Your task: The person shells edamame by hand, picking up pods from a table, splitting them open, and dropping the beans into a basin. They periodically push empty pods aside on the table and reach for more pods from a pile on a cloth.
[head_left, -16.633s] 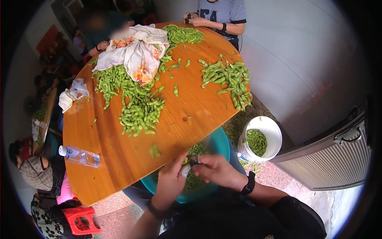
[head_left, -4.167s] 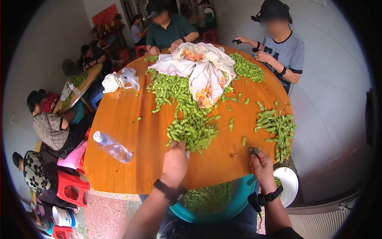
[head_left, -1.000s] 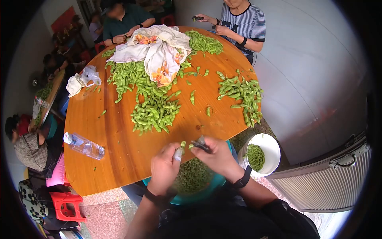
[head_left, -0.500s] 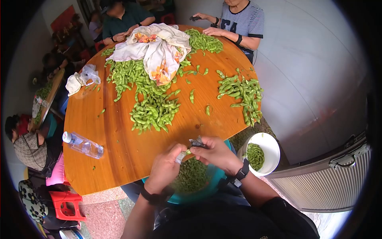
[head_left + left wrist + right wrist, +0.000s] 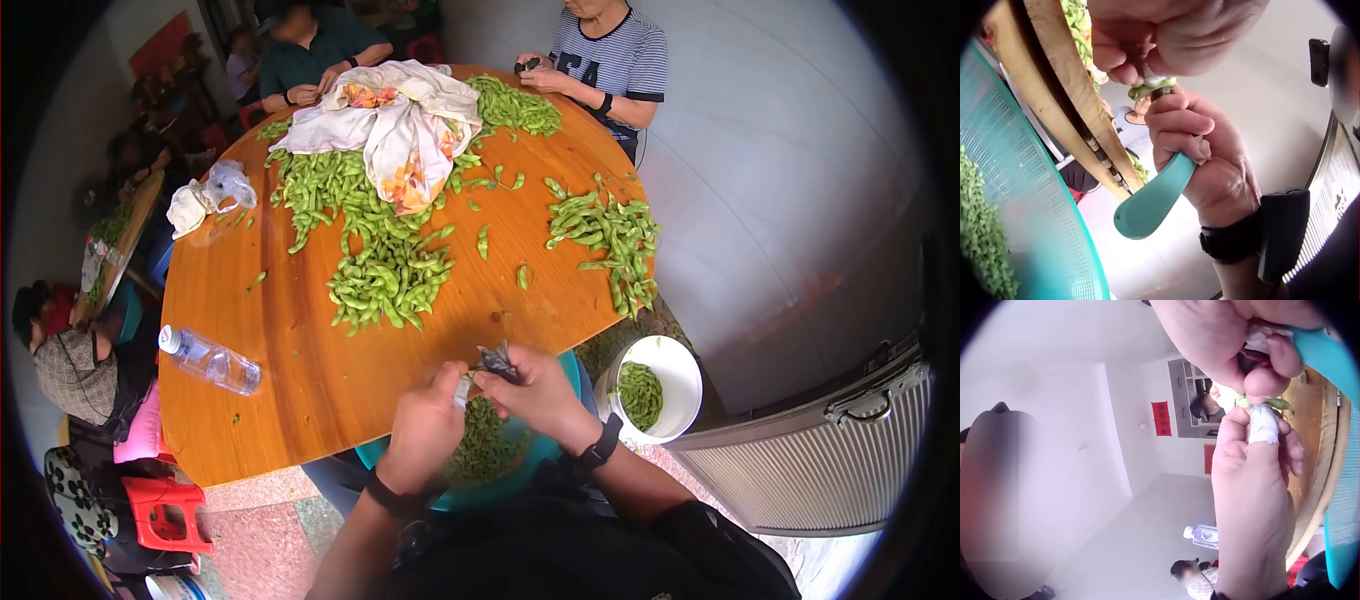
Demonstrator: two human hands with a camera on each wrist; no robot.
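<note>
Over the teal basin (image 5: 571,378), my two hands meet at the table's near edge. My left hand (image 5: 428,425) pinches a green soybean pod (image 5: 1283,406); its thumb has a white wrap (image 5: 1263,428) round it. My right hand (image 5: 548,398) grips a tool by its teal handle (image 5: 1155,201), and the tool's dark end (image 5: 1161,93) is right at the pod. The head view shows a dark, crinkled covering (image 5: 497,362) by the right hand's fingers. Shelled green beans (image 5: 980,231) lie in the basin below.
A pile of pods (image 5: 390,285) lies on the wooden table (image 5: 300,400), partly under a floral cloth (image 5: 410,150). More pods (image 5: 610,235) lie at the right. A bottle (image 5: 212,362) lies at the left. A white bucket (image 5: 680,385) stands on the floor. Two people sit across.
From the pod pile seconds ago, my left hand has come back over the basin to my right hand. In the last half second, the hands have drawn closer and the pod is more hidden.
</note>
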